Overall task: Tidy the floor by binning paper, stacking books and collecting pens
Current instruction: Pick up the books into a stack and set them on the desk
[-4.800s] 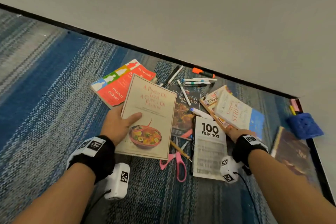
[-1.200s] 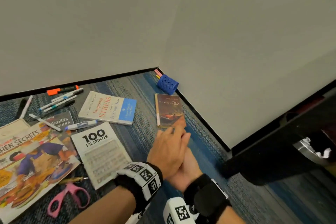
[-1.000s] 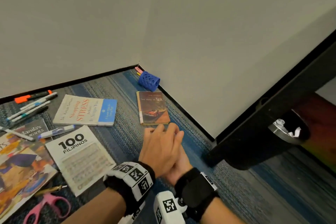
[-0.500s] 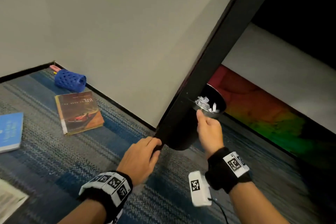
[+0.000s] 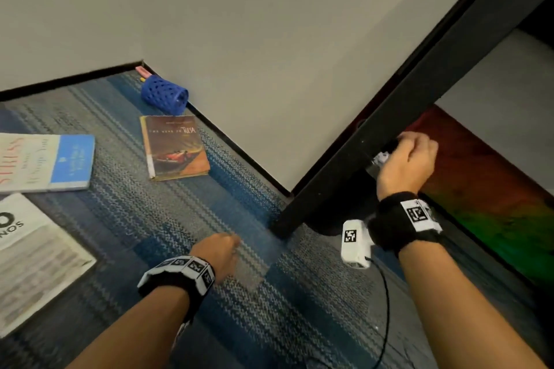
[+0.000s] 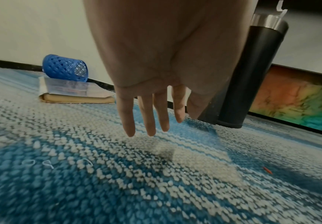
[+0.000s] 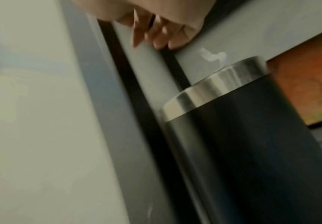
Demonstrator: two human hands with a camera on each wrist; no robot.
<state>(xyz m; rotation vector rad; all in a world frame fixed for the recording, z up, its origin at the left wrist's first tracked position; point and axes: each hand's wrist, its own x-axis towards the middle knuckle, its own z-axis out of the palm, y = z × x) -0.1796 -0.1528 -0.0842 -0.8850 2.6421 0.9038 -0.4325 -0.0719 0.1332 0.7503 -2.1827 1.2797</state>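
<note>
My right hand (image 5: 401, 144) hovers over the mouth of a black bin (image 7: 252, 136) with a steel rim. Its fingers (image 7: 156, 36) hang loosely curled and hold nothing. A crumpled white paper (image 7: 213, 55) shows just above the rim, apart from the fingers. In the head view a slanted black post hides most of the bin (image 5: 332, 219). My left hand (image 6: 152, 130) hangs empty over the carpet with straight fingers, left of the bin (image 6: 252, 75). A brown book (image 5: 175, 147) lies by the wall. A blue pen holder (image 5: 165, 95) lies on its side in the corner.
A white and blue book (image 5: 45, 163) and a white booklet (image 5: 33, 257) lie at the left. The slanted black post (image 5: 389, 117) crosses in front of the bin. A rainbow-coloured panel (image 5: 479, 189) runs along the floor on the right. Blue striped carpet (image 5: 269, 308) lies between my arms.
My left hand has come off the foot of the black post and drawn back over the carpet. My right hand has risen from the bin's near rim to above its mouth.
</note>
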